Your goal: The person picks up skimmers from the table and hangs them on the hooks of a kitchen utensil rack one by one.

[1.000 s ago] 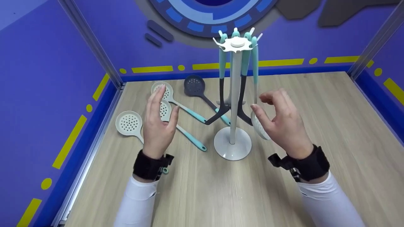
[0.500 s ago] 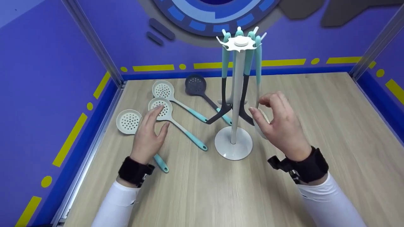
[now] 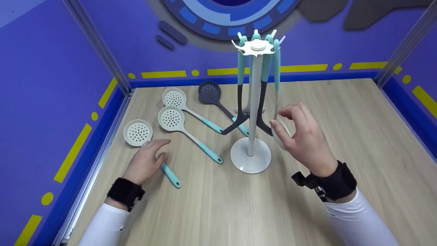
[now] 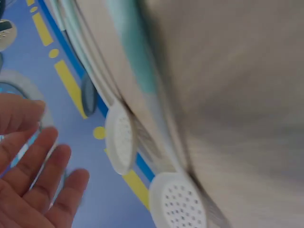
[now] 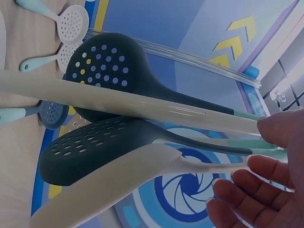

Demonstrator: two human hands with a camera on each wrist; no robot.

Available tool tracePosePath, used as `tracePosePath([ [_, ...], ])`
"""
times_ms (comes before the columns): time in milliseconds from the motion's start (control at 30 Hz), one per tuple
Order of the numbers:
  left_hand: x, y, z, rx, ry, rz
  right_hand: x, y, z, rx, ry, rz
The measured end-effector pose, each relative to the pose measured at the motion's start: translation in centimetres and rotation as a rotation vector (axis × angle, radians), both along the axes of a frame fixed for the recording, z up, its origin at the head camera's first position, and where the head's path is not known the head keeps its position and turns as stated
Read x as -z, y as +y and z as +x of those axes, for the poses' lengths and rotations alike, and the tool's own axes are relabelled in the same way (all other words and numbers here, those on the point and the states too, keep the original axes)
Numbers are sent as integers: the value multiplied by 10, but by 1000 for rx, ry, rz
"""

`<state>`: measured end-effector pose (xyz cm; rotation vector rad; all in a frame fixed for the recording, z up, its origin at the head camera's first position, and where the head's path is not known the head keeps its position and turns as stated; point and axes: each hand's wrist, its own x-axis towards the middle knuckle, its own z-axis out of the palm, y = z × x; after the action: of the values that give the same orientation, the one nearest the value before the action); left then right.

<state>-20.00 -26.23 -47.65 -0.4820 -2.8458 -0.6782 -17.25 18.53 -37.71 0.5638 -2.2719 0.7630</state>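
What counts here: the near-left skimmer [image 3: 137,133] is right by my L hand [image 3: 145,162], on the L side of the surface [image 3: 218,205]. Its long axis runs on a diag., head far-left, handle end toward me & to the right. My L hand sits over the mid part, fingers pointing away & right, so approx. crosswise to it; head & handle end stick out either side. L is clearly the nearer hand; R is well off, across the stand [image 3: 254,112].

Hands are well apart from each other. L is loosely spread w/ nothing in it; the L wrist cam shows a gap betw. fingers & handle. R hand [image 3: 304,136] is half-curved w/ thumb & fingers parted, next to the white-headed utensil [image 5: 109,185] hanging on the stand; can't tell if a fingertip touches its neck.

Looks: round off-white head, shallow, dotted w/ small round holes; teal handle w/ a hang hole at the tip. Neck's hidden under my hand in the head view; L wrist cam has a pale one, a bit blurry. Another white skimmer [image 3: 171,118] lies just beyond, approx. same slant.
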Motion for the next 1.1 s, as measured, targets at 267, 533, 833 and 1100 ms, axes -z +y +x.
tracePosePath([
  [267,15,-19,-4,5,-158,1,-1,4,1,4,-12,-23],
  [533,29,-16,-7,-8,-201,-20,-3,7,1,29,-42,-23],
  [833,32,-16,-9,10,-143,-77,-3,7,1,31,-53,-23],
  [1100,27,-17,-8,38,-75,-43,-3,7,0,28,-51,-25],
])
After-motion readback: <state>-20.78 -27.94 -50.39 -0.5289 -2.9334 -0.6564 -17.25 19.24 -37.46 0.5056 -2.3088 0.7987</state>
